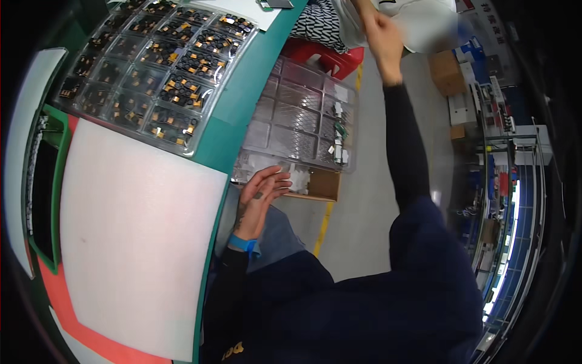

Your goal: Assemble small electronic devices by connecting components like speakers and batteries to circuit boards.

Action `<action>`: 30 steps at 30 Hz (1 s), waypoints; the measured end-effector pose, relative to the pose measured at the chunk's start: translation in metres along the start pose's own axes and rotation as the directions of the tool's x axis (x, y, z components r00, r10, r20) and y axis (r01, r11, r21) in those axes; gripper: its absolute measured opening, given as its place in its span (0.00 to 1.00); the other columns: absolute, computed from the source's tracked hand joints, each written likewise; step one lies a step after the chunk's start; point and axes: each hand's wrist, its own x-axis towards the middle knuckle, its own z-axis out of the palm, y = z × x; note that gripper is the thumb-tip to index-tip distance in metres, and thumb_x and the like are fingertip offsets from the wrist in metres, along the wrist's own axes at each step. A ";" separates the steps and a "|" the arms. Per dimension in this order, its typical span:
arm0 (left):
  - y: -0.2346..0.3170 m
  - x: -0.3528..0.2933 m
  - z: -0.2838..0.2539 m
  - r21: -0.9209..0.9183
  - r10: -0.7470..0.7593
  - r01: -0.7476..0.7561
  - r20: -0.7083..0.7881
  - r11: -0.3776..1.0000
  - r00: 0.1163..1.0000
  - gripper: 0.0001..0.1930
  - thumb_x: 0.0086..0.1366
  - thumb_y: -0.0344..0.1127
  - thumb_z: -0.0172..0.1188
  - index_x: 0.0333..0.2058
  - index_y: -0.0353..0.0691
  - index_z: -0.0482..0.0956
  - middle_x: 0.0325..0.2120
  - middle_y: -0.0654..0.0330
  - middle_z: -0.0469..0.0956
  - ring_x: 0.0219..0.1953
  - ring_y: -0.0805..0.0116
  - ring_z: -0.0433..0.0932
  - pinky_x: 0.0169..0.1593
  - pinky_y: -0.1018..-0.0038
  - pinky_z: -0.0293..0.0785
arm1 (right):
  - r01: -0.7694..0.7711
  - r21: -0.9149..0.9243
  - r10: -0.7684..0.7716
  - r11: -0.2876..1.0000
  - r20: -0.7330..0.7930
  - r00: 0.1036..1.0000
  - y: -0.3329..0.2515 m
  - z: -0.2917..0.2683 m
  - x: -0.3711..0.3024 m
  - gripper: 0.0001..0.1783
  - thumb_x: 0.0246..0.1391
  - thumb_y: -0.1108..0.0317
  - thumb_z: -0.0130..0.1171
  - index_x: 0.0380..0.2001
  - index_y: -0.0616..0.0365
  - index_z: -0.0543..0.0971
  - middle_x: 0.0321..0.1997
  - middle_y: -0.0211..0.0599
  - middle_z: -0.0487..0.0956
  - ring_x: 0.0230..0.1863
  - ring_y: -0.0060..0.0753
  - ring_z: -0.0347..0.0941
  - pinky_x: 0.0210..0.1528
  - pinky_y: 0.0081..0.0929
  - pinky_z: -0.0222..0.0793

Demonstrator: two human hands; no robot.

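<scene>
My left hand (262,197), with a blue wristband (242,244), hangs beside the table edge. Its fingers are stretched out and nothing shows in them. Just beyond it are a clear compartment tray (260,133) and an open cardboard box (324,185) holding whitish pieces. A few small white and green parts (339,134) lie in the tray's right-hand compartments. My right arm reaches far forward. The right hand (386,45) is beside another person's bare forearm (364,9); its fingers blend with that arm, so its grip is unclear.
On the green table (233,103) sits a clear tray of black and orange components (182,91). Nearer lies a white foam sheet (139,236), beside a green-framed bin (54,182). A red stool (327,60) stands ahead; cartons (445,73) and shelving (500,182) line the right.
</scene>
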 end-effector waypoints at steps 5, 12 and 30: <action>-0.005 -0.008 0.000 -0.008 -0.028 0.028 -0.006 1.000 1.000 0.20 0.77 0.33 0.51 0.63 0.30 0.68 0.54 0.45 0.77 0.53 0.58 0.80 0.60 0.67 0.76 | -0.598 -0.032 0.528 0.801 0.509 0.680 0.144 0.038 -0.151 0.19 0.57 0.58 0.60 0.20 0.60 0.84 0.17 0.32 0.80 0.16 0.27 0.72 0.22 0.24 0.68; -0.011 -0.004 0.002 0.022 -0.027 0.028 -0.031 0.999 0.999 0.20 0.78 0.34 0.50 0.62 0.30 0.68 0.54 0.46 0.78 0.53 0.59 0.80 0.60 0.68 0.76 | -0.415 -0.386 0.551 0.824 0.373 0.746 0.248 0.126 -0.264 0.18 0.52 0.58 0.65 0.31 0.66 0.86 0.26 0.43 0.85 0.26 0.46 0.80 0.33 0.39 0.77; -0.013 0.005 0.008 0.084 -0.043 0.049 -0.074 0.995 0.996 0.19 0.78 0.35 0.49 0.61 0.29 0.69 0.53 0.47 0.78 0.52 0.61 0.80 0.60 0.68 0.75 | -0.678 0.140 0.668 0.722 0.112 0.735 0.255 0.107 -0.214 0.14 0.52 0.64 0.67 0.35 0.66 0.83 0.25 0.36 0.80 0.22 0.27 0.73 0.26 0.24 0.73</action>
